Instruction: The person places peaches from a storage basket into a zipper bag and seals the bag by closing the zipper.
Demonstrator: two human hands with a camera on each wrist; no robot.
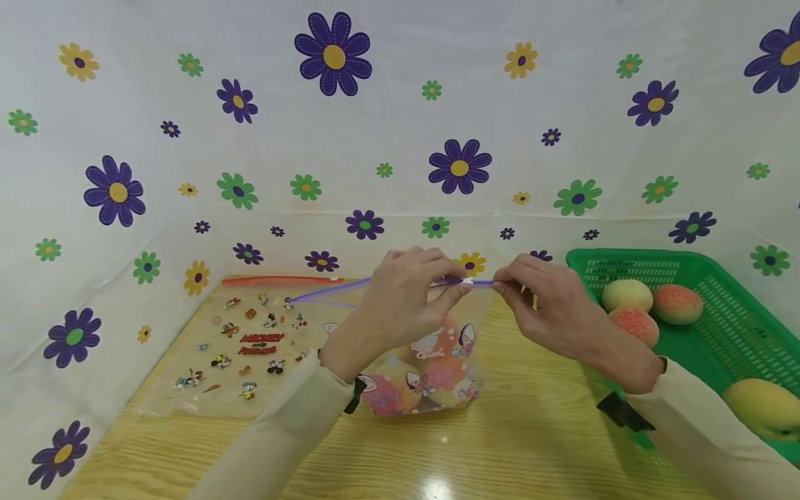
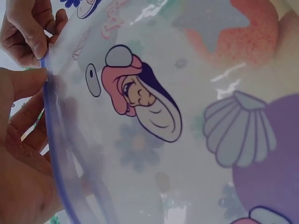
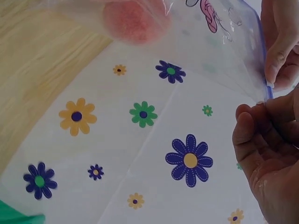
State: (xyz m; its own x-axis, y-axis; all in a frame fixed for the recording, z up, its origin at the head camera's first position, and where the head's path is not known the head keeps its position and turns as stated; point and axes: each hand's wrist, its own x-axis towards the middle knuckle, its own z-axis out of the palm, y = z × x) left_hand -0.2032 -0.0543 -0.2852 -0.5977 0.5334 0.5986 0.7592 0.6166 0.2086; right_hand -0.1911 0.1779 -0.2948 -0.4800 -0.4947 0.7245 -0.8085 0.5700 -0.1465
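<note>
A clear zip bag [image 1: 465,368] with sea-creature prints and a purple zip strip [image 1: 328,289] stands on the table, red and yellow fruit showing through its front. My left hand [image 1: 406,298] pinches the strip at the white slider [image 1: 467,280] between thumb and forefinger. Just to the right, my right hand [image 1: 553,305] pinches the strip's right end. The left stretch of the strip spreads into two lines, so the mouth gapes there. In the left wrist view the bag's printed side [image 2: 145,107] fills most of the picture; a reddish peach [image 3: 135,21] shows through the plastic in the right wrist view.
Flat on the table to the left lies another clear zip bag [image 1: 231,375] with cartoon prints and a red zip strip [image 1: 281,280]. A green basket [image 1: 681,368] at the right holds several peaches [image 1: 678,304] and a mango [image 1: 762,406]. Behind hangs a flowered cloth [image 1: 387,125].
</note>
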